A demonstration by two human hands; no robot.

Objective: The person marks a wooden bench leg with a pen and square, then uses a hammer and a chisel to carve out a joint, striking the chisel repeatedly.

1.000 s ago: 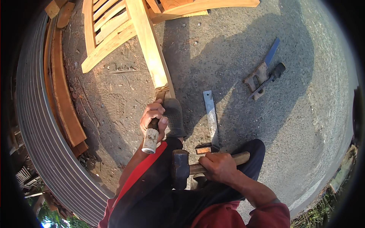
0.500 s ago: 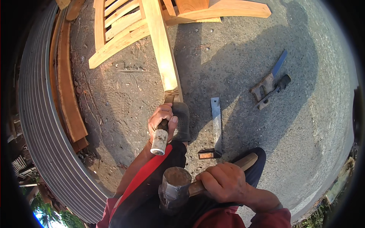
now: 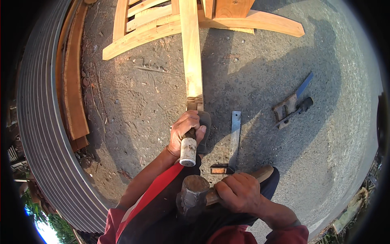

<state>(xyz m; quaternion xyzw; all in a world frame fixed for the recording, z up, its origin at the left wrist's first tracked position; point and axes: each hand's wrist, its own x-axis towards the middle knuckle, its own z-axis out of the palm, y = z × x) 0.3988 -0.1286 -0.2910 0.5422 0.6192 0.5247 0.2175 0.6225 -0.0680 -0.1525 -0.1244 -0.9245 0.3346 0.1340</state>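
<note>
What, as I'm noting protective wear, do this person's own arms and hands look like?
The left hand and right hand wear no gloves, and no ring or watch shows. Both forearms are bare up to the cloth of a dark red left sleeve and a matching right sleeve.

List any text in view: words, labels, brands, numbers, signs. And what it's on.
No readable text in this view.
Square: any marks on its blade are too small to make out.
Hammer in the right hand: no lettering legible.
Pale-handled tool in the left hand: stains only, no legible text.
Handsaw: nothing legible at this size.
</note>
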